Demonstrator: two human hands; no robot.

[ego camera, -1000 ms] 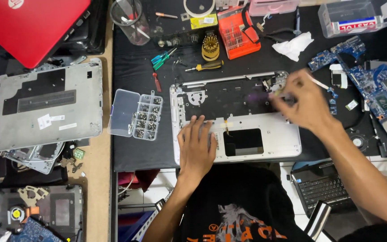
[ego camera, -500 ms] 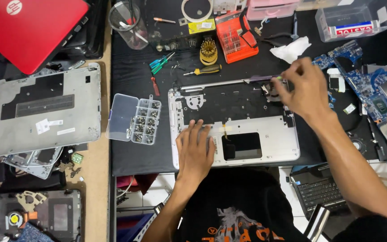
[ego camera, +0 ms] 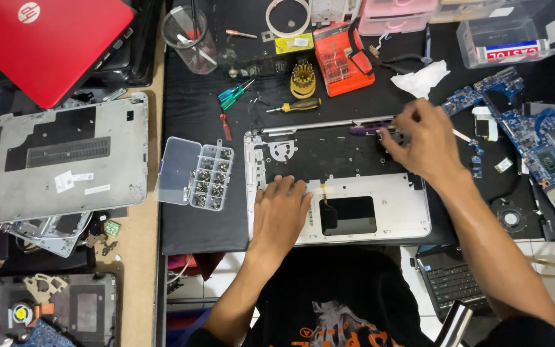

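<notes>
Pressing left hand flat on laptop palmrest, right hand pinching.

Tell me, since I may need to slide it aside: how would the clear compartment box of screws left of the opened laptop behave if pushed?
The compartment box lies open, lid flat, so a jolt would probably spill screws. It looks like light, stiff plastic, likely sliding on the dark mat.

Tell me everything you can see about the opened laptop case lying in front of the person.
The opened laptop case lies flat, inner side up, on the dark mat. It looks like silver metal or plastic, with a black keyboard backing across its upper half and a dark rectangular touchpad opening lower down. A thin silver hinge bar runs along its top edge. The left hand presses flat on its lower left area; the right hand works at its upper right corner.
</notes>
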